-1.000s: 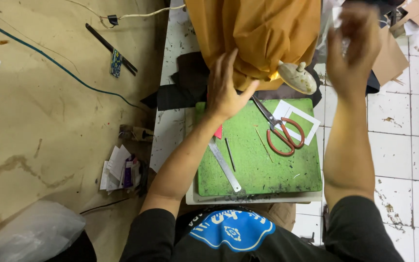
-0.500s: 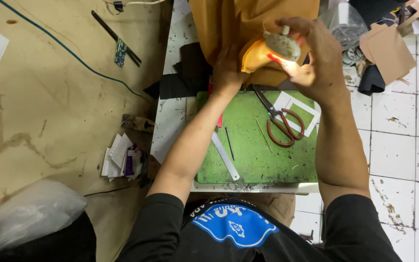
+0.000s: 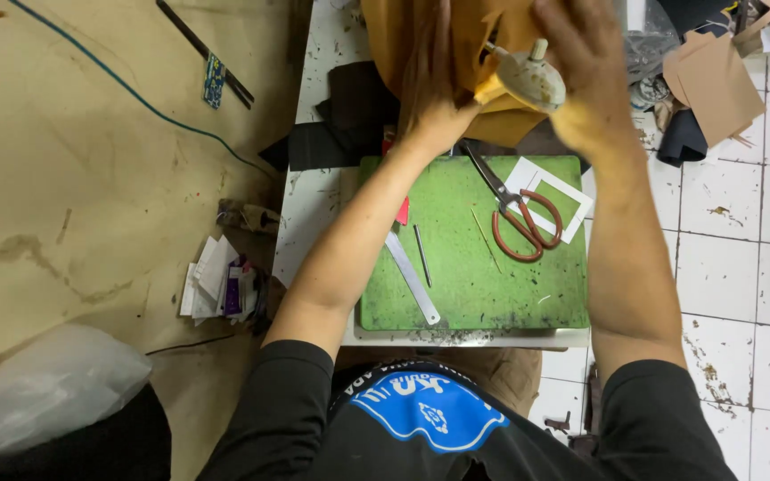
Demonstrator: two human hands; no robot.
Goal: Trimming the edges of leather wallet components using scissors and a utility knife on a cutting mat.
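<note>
Left hand (image 3: 430, 85) lies flat, fingers extended, pressed against the tan leather sheet (image 3: 403, 36) at the far edge of the desk (image 3: 314, 205) — palm down, not gripping. Right hand (image 3: 585, 76) is closed around a small off-white glue bottle (image 3: 529, 78), which lies tilted with its cap pointing up and left, touching a folded edge of the same tan sheet. The sheet runs out of view at the top.

Below the hands — a green cutting mat (image 3: 474, 267) sits on the desk, both forearms crossing above it. On the mat: scissors (image 3: 517, 214) with red-brown handles, blades pointing up-left toward the sheet, handles resting over a white card frame (image 3: 572, 200); a metal ruler (image 3: 412, 289) lying diagonally near the left forearm; a thin dark tool (image 3: 421, 256) just beside the ruler.

Dark leather pieces (image 3: 340, 116) lie left of the sheet at the desk's far edge. Brown cardboard cut-outs (image 3: 715, 76) lie on the white tiled floor (image 3: 759, 249) at upper right. Left of the desk, small paper scraps (image 3: 216, 285) sit on a brown board surface (image 3: 73, 196), with a green cable (image 3: 135, 93) crossing it.
</note>
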